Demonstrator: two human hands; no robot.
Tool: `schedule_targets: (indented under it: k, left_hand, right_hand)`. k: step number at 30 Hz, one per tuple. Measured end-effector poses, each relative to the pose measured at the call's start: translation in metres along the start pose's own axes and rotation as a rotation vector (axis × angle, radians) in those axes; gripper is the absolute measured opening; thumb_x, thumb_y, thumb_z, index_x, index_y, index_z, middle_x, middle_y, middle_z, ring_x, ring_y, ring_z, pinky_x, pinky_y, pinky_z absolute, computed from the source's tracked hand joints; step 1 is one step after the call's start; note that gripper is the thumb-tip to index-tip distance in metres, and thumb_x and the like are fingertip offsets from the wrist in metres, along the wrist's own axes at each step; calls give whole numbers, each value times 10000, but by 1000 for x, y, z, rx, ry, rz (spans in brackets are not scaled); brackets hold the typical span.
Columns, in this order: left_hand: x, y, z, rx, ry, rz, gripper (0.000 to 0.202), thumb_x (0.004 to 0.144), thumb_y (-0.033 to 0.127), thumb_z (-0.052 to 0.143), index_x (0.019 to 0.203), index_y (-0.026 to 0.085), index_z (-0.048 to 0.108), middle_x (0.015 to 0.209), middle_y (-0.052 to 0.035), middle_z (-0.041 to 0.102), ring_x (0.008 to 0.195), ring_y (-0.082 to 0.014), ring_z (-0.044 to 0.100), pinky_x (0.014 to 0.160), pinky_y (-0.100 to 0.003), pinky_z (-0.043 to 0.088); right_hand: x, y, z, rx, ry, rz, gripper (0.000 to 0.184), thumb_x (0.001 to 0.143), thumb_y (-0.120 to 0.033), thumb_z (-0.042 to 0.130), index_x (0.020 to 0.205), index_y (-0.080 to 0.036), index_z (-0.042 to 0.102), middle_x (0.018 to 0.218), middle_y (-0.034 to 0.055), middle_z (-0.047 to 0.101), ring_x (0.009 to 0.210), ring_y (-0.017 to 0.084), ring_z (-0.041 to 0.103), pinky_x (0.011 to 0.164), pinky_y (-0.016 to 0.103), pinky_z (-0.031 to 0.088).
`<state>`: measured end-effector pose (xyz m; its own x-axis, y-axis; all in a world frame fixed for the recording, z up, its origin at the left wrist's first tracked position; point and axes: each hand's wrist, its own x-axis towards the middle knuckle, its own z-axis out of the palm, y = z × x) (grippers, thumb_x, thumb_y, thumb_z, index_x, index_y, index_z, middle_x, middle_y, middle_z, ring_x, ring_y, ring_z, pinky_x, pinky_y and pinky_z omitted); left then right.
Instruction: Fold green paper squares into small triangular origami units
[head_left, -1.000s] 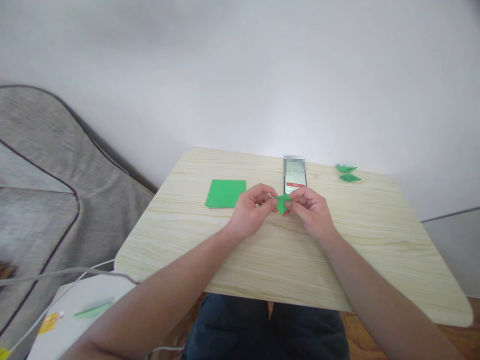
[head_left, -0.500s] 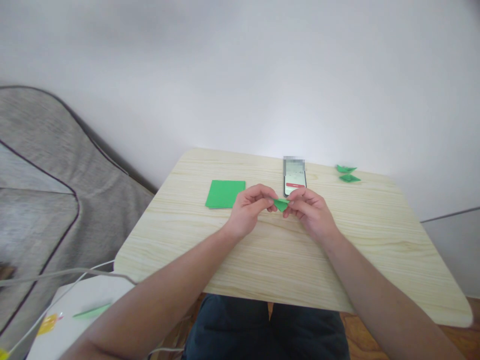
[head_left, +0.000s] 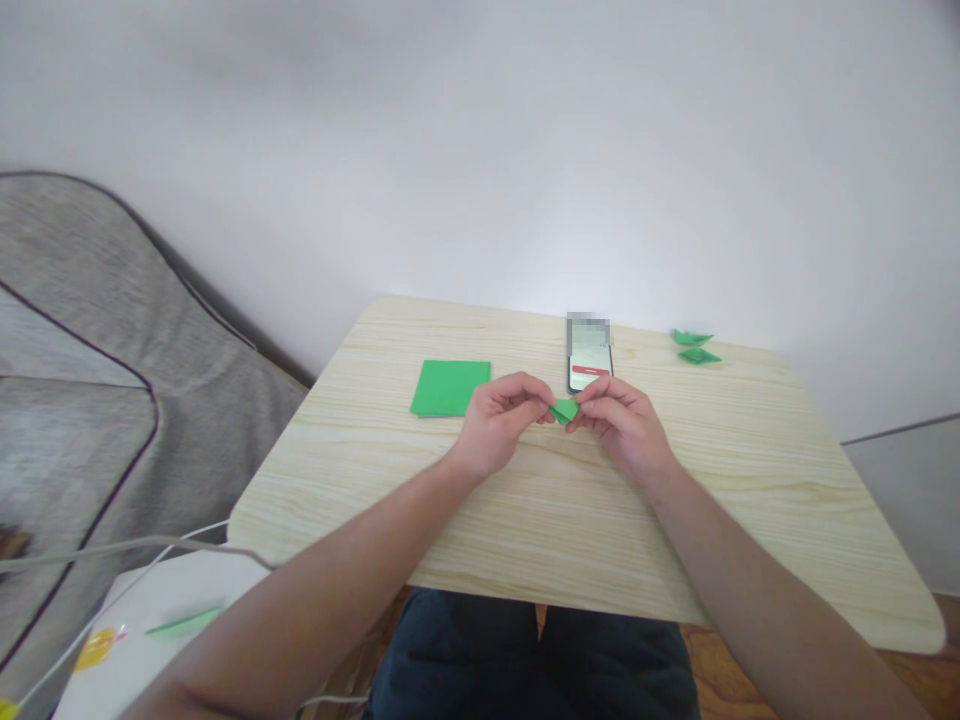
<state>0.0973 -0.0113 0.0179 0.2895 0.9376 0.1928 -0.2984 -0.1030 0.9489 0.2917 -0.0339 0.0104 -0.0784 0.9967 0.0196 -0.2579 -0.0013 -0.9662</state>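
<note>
Between my two hands is a small folded green paper (head_left: 565, 411), held above the middle of the table. My left hand (head_left: 501, 420) pinches its left end between thumb and fingers. On the other side, my right hand (head_left: 624, 420) pinches the right end the same way. Fingertips cover both ends of the paper. A stack of green square paper (head_left: 452, 388) lies just left of my left hand, which overlaps its right edge. Two folded green paper boats (head_left: 697, 356) rest at the back right of the table.
A phone (head_left: 590, 355) with a lit screen lies behind my hands, near the wall. The wooden table (head_left: 780, 500) has rounded corners. At lower left, a white surface (head_left: 187, 575) holds a green strip-like item (head_left: 184, 623), with cables (head_left: 150, 541) crossing above. A grey sofa (head_left: 202, 360) stands left.
The folded green paper has tilted slightly between my fingers and shows a different face. My left hand has shifted very little; the other things have stayed put.
</note>
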Motion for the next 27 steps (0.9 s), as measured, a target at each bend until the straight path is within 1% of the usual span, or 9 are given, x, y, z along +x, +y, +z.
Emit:
schedule_targets:
  k: [3, 6, 8, 11, 15, 18, 23, 27]
  left_hand:
    - [-2, 2, 0, 31, -25, 26, 38, 823, 174, 719, 812, 181, 755, 759, -6, 702, 697, -120, 666, 700, -259, 542]
    - [-3, 1, -1, 99, -22, 66, 49, 851, 190, 711, 829, 185, 755, 788, -15, 713, 726, -128, 666, 732, -271, 541]
    - [-4, 0, -2, 148, -11, 91, 55, 865, 212, 711, 844, 186, 755, 818, -28, 722, 758, -144, 673, 758, -290, 543]
    - [-4, -2, -2, 192, 1, 125, 67, 881, 228, 702, 868, 188, 753, 842, -40, 724, 795, -163, 675, 784, -309, 541]
    - [-5, -3, -3, 216, -15, 151, 66, 895, 216, 685, 897, 194, 748, 861, -42, 718, 825, -168, 662, 805, -314, 526]
    - [-5, -3, -4, 232, -17, 151, 67, 886, 240, 711, 926, 194, 740, 880, -42, 701, 830, -159, 636, 796, -300, 506]
    - [-3, -3, -3, 178, -6, 83, 243, 835, 324, 789, 1009, 184, 694, 855, -35, 681, 788, -151, 630, 746, -282, 493]
    - [-1, -4, -2, 191, 11, 57, 237, 827, 317, 794, 981, 177, 681, 841, -30, 676, 784, -148, 633, 732, -271, 488]
  right_hand:
    - [1, 1, 0, -36, 23, -25, 121, 796, -278, 819, 811, -218, 715, 738, 7, 728, 668, 171, 700, 677, 326, 580]
    - [1, 2, 0, -73, 37, -17, 186, 779, -348, 852, 870, -224, 746, 756, 9, 732, 657, 165, 687, 662, 323, 582]
    - [1, 3, 0, -99, 20, 13, 213, 804, -397, 831, 892, -213, 769, 762, 25, 740, 654, 170, 684, 664, 332, 586]
    - [1, 3, 1, -142, -8, 28, 244, 849, -439, 786, 849, -195, 781, 735, 43, 740, 655, 180, 684, 674, 342, 585]
    - [0, 1, 1, -181, -2, -9, 238, 859, -443, 781, 839, -206, 778, 757, 43, 753, 663, 179, 682, 688, 341, 578]
    - [-2, -4, 3, -243, -15, -52, 237, 888, -439, 756, 836, -207, 765, 733, 33, 748, 670, 176, 687, 710, 338, 567]
    - [-4, -9, 5, -334, -10, -115, 251, 915, -453, 724, 866, -207, 745, 734, 30, 748, 687, 183, 694, 714, 345, 560]
    - [-4, -7, 5, -339, 3, -146, 219, 905, -428, 744, 914, -209, 739, 750, 30, 751, 699, 180, 700, 720, 339, 561]
